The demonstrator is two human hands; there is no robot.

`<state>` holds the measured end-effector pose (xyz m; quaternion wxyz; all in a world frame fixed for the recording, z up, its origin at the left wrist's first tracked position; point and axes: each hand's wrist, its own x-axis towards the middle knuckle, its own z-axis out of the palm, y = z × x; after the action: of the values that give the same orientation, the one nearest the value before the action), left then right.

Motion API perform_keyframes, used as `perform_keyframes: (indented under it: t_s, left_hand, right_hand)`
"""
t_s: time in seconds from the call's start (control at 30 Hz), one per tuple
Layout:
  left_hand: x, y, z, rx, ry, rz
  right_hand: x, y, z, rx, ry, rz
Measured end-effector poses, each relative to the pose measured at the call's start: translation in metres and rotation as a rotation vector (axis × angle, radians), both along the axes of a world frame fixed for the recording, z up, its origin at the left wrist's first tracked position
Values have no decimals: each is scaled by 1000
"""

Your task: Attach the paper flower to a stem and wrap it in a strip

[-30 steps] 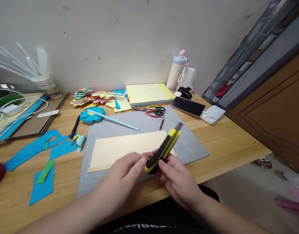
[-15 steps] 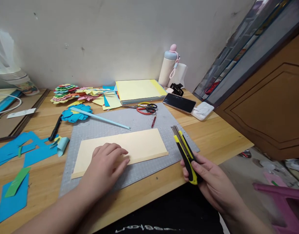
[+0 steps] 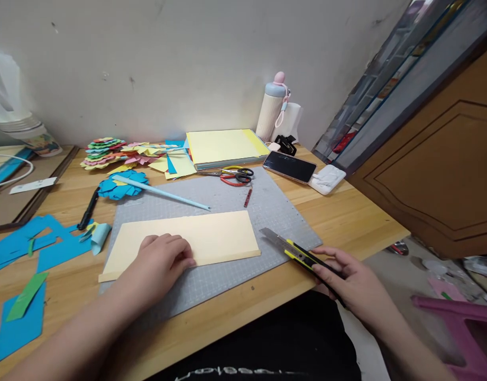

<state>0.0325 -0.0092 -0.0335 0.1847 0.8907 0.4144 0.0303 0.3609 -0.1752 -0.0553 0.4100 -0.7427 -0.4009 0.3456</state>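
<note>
A cream sheet of paper (image 3: 215, 233), with a narrow fold along its near edge, lies slanted on the grey cutting mat (image 3: 263, 190). My left hand (image 3: 162, 267) rests on the sheet, fingers curled and thumb closed against them at the folded edge; the fingertips are partly hidden. In my right hand (image 3: 348, 280) is a yellow and black utility knife (image 3: 302, 256), held over the mat's right front edge. Its blade is out and points left, a little apart from the paper's right end.
Scissors (image 3: 237, 177), a small dark red strip (image 3: 248, 197) and a blue paper flower (image 3: 124, 185) with a rolled stem lie on the mat's far side. Behind are a stack of paper (image 3: 227, 147), a phone (image 3: 290, 166) and a bottle (image 3: 270, 108). Blue scraps (image 3: 63, 254) lie left.
The cream sheet has slid left together with my left hand, whose fingers have curled in. The utility knife has tipped from nearly upright to pointing left, and more blade shows.
</note>
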Motion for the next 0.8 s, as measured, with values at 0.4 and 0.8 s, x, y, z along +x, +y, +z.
perform_keyframes:
  t_s: [0.4,0.8]
  left_hand:
    - [57,-21,3,165,-83,-519]
    - [67,-3,-17,-91,-353,-324]
  right_hand:
    - [10,-6,11,49,-218,253]
    - [16,0,16,-53,-137,328]
